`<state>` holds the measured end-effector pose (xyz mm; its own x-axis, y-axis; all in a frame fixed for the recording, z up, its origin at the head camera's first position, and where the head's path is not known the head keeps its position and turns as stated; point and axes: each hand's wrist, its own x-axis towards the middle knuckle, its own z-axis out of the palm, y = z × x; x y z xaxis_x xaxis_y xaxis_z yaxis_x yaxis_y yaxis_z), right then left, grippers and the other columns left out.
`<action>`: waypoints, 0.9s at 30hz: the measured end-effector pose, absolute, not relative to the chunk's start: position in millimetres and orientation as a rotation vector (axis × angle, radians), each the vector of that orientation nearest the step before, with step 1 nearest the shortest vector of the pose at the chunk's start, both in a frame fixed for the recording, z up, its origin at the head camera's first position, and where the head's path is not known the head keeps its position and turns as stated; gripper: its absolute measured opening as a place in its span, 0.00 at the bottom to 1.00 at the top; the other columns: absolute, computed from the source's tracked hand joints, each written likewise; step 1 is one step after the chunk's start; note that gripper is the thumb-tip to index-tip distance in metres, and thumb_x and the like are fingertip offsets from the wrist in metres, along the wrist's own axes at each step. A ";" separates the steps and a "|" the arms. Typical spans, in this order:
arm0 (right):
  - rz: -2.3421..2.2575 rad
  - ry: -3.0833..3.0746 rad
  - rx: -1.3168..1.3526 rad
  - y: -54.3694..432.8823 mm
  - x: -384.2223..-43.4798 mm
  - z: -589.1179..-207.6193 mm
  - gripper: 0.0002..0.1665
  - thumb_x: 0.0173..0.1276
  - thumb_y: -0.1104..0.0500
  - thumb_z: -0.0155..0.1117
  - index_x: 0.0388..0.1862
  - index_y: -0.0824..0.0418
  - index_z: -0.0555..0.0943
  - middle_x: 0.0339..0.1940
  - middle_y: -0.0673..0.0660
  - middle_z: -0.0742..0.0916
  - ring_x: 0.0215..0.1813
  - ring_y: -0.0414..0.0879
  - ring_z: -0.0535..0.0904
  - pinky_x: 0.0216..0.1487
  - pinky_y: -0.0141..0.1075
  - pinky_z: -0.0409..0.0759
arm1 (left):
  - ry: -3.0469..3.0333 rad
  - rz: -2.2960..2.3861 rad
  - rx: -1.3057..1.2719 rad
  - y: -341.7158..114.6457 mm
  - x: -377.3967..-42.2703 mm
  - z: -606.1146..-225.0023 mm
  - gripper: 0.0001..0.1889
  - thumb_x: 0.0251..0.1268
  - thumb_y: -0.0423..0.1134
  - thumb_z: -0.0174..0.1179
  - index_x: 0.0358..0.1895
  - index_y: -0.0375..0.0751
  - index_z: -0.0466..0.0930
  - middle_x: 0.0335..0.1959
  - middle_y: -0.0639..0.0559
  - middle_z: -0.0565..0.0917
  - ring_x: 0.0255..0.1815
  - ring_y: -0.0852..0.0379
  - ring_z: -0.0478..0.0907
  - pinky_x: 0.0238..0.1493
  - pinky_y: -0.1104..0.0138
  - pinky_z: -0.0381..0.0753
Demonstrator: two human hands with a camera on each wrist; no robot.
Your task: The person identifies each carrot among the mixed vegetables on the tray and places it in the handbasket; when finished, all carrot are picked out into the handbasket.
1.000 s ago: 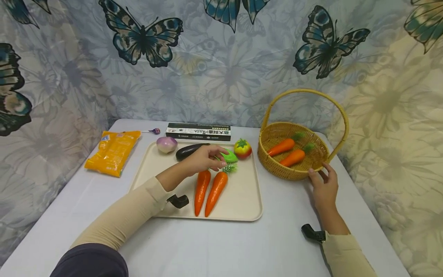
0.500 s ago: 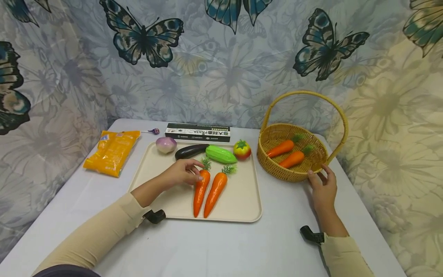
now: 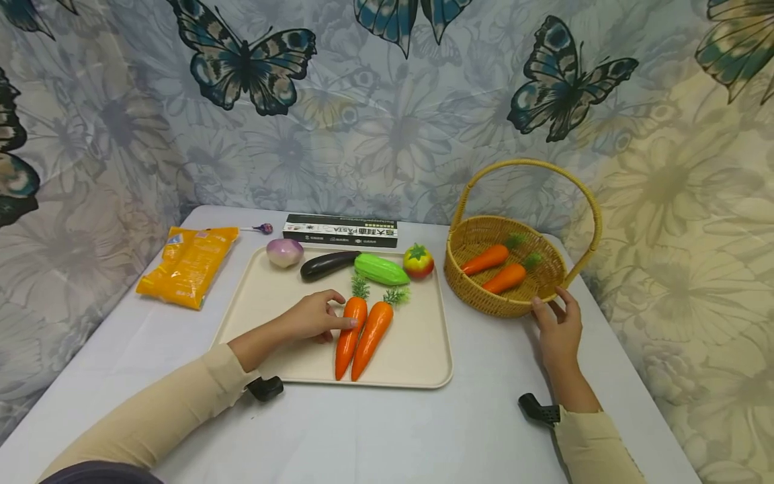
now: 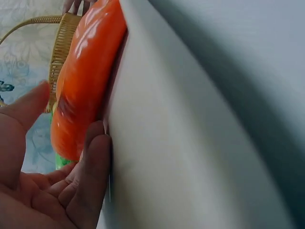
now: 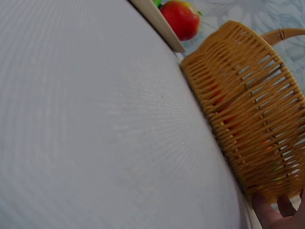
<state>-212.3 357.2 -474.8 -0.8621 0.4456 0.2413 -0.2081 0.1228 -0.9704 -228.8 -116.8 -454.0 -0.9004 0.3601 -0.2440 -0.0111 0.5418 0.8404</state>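
Note:
On the cream tray (image 3: 411,363) lie two orange carrots side by side with green tops. My left hand (image 3: 311,317) is at the left carrot (image 3: 346,346), its thumb across the upper part and its fingers along the left side. In the left wrist view a gap shows between the thumb (image 4: 33,102) and the carrot (image 4: 88,71), and the fingertips are right at its lower side. My right hand (image 3: 559,333) holds the near right rim of a wicker basket (image 3: 484,302), close to the handle's foot. Two more carrots (image 3: 504,277) lie inside the basket.
Along the tray's back are a purple onion (image 3: 285,253), an eggplant (image 3: 326,266), a green ridged vegetable (image 3: 381,269) and a red-yellow tomato (image 3: 418,262). Behind stands a black pasta box (image 3: 340,232). An orange packet (image 3: 189,267) and a lollipop (image 3: 263,228) lie at left.
My left hand has drawn back left from the green vegetable and come down to the left carrot, its thumb now over it. My right hand stays at the basket's rim.

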 end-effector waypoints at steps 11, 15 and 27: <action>1.702 -2.005 -0.271 354.9 -209.9 -472.0 0.38 0.69 0.57 0.65 0.74 0.61 0.61 0.74 0.55 0.61 0.71 0.57 0.61 0.48 0.20 0.76 | 2.418 1.202 0.315 -104.6 -231.4 -441.0 0.36 0.48 0.46 0.76 0.61 0.38 0.72 0.27 0.45 0.80 0.21 0.52 0.79 0.25 0.64 0.81; 1.696 -2.017 -0.269 353.9 -211.0 -474.4 0.39 0.69 0.56 0.66 0.74 0.61 0.61 0.74 0.55 0.61 0.71 0.57 0.61 0.49 0.22 0.76 | 2.300 1.321 0.342 -113.3 -235.9 -435.5 0.37 0.50 0.41 0.75 0.65 0.41 0.69 0.29 0.43 0.78 0.23 0.51 0.77 0.28 0.62 0.83; 1.650 -2.066 -0.272 349.5 -205.8 -466.8 0.38 0.70 0.52 0.64 0.74 0.59 0.61 0.74 0.53 0.61 0.71 0.53 0.62 0.52 0.22 0.74 | 2.121 1.476 0.501 -96.4 -260.7 -396.0 0.36 0.54 0.37 0.74 0.67 0.44 0.68 0.39 0.40 0.80 0.36 0.48 0.82 0.36 0.56 0.85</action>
